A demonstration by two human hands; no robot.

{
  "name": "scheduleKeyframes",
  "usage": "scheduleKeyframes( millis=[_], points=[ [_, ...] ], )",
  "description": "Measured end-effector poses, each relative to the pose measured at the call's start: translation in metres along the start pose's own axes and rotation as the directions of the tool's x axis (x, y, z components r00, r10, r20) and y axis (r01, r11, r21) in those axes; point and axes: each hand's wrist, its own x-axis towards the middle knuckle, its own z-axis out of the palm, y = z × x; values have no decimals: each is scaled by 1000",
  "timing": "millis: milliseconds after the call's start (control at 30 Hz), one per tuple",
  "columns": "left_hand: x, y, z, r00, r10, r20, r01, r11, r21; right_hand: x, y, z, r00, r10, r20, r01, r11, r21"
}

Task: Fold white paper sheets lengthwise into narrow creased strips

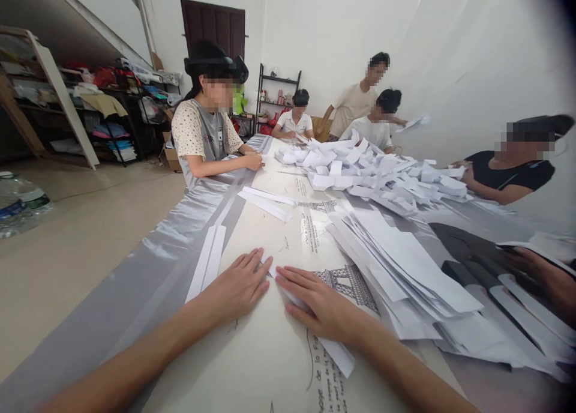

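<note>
**Forearms over the near edge, hands flat at a paper strip**

Bare forearms [148, 347] cross the near end of the tabletop [202, 365]. The left hand [236, 284] lies open, palm down, fingertips at the far end of a white paper strip [337, 356]; the right hand [317, 299] rests flat across its middle, fingers extended. Neither is closed around anything. The strip slants out below the right hand, towards the near edge.

Open room lies ahead of the fingertips and between the forearms. Folded strips [209, 263] line the left edge; two more [267, 204] lie farther up. On the right, a stack of paper [400, 269] sits beside the right hand, and a heap of paper pieces [369, 170] covers much of the far half.

Printed towers and lettering mark the pale cover; silvery cloth hangs over the left edge. Co-workers sit around the tabletop, one standing. Cluttered shelves [112, 107] stand against the left side.
</note>
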Motion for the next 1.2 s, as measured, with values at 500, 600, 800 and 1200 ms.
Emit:
scheduleKeyframes(
  millis=[500,600,800,1200],
  points=[
    [23,19,4,999,-40,-17,42,981,190,-49,-22,-5,996,54,68,-41,984,-175],
    [31,28,3,993,-118,-20,120,975,189,-68,-26,-1,998,60,28,-54,982,-178],
    [33,34,3,978,-209,-25,210,964,162,-92,-33,6,996,69,-50,-78,974,-214],
    [31,34,4,975,-219,-25,220,964,147,-121,-40,1,997,42,-60,-57,957,-285]
  ],
)
